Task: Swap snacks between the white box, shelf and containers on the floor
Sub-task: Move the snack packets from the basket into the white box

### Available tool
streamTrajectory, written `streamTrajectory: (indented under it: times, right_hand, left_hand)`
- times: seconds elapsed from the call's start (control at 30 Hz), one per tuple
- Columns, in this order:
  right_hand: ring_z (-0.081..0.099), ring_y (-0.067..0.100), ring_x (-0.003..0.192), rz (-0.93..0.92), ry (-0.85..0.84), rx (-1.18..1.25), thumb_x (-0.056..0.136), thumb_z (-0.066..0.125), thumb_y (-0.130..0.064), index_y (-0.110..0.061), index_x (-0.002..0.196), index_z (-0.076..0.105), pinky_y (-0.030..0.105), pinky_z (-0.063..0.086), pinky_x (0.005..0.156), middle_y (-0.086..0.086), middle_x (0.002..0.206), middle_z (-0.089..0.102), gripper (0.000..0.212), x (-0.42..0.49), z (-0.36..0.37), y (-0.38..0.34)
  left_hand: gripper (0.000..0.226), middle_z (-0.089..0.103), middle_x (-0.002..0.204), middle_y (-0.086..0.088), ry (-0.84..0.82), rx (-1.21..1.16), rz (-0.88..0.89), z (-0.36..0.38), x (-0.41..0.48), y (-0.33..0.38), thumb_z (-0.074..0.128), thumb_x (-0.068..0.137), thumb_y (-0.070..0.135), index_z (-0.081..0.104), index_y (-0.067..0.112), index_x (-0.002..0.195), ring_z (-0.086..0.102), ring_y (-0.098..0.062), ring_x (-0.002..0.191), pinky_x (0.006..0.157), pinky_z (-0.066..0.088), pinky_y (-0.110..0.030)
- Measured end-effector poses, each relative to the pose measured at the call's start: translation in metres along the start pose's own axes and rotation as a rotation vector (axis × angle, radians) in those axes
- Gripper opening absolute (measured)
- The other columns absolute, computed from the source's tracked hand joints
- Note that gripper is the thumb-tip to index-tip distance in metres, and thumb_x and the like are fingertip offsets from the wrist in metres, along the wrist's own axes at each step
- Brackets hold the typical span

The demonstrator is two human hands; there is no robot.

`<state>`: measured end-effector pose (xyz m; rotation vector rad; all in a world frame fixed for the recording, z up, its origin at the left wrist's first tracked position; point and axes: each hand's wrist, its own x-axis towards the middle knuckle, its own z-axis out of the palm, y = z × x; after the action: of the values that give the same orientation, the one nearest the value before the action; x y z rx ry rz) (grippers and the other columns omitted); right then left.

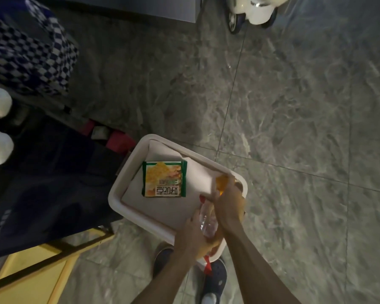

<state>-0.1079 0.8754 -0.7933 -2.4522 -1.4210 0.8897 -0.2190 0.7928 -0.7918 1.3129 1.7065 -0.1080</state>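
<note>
Partly hidden: snack packets [208, 224] under both hands.

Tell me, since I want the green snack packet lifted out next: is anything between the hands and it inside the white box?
Nothing visible blocks it. The green snack packet lies flat and uncovered in the white box; both the left hand and right hand are busy with a clear wrapper.

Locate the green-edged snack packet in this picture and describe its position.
In the head view, the green-edged snack packet lies flat inside the white box, near its left side, apart from both hands working at the box's right end.
</note>
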Motion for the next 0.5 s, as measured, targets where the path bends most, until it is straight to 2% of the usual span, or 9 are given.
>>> streamTrajectory:
  times: [0.13,0.3,0.43,0.5]
  right_hand:
    - [0.07,0.037,0.089,-0.031,0.017,0.048,0.095,0.068,-0.026,-0.022,0.124,0.052,0.041,0.054,0.071,0.009,0.106,0.069,0.033,-0.004,-0.021,0.0]
    - [0.069,0.036,0.084,-0.105,0.156,0.167,0.093,0.071,-0.021,-0.026,0.116,0.064,0.033,0.039,0.066,0.007,0.094,0.074,0.025,-0.025,-0.082,-0.024]
    - [0.073,0.034,0.082,-0.187,0.23,0.178,0.095,0.072,-0.026,-0.03,0.118,0.068,0.033,0.045,0.065,0.006,0.09,0.077,0.024,-0.045,-0.143,-0.049]
    - [0.074,0.03,0.081,-0.228,0.254,0.175,0.093,0.073,-0.025,-0.032,0.12,0.068,0.03,0.045,0.066,0.004,0.091,0.078,0.028,-0.061,-0.173,-0.064]
  left_hand:
    - [0.097,0.065,0.128,0.016,0.065,-0.052,-0.013,-0.02,-0.016,-0.003,0.081,0.07,0.067,0.034,0.043,0.152,0.066,-0.013,0.113,0.093,0.056,-0.031]
    - [0.087,0.059,0.124,0.021,0.164,-0.068,0.043,-0.073,-0.046,-0.003,0.076,0.081,0.065,0.031,0.045,0.153,0.064,-0.007,0.111,0.093,0.061,-0.031]
    - [0.091,0.056,0.122,0.023,0.212,-0.127,0.093,-0.134,-0.085,0.01,0.069,0.076,0.077,0.026,0.052,0.152,0.064,-0.009,0.114,0.094,0.057,-0.031]
    - [0.095,0.056,0.124,0.022,0.253,-0.135,0.131,-0.165,-0.107,0.021,0.07,0.075,0.076,0.025,0.049,0.155,0.064,-0.009,0.116,0.099,0.057,-0.035]
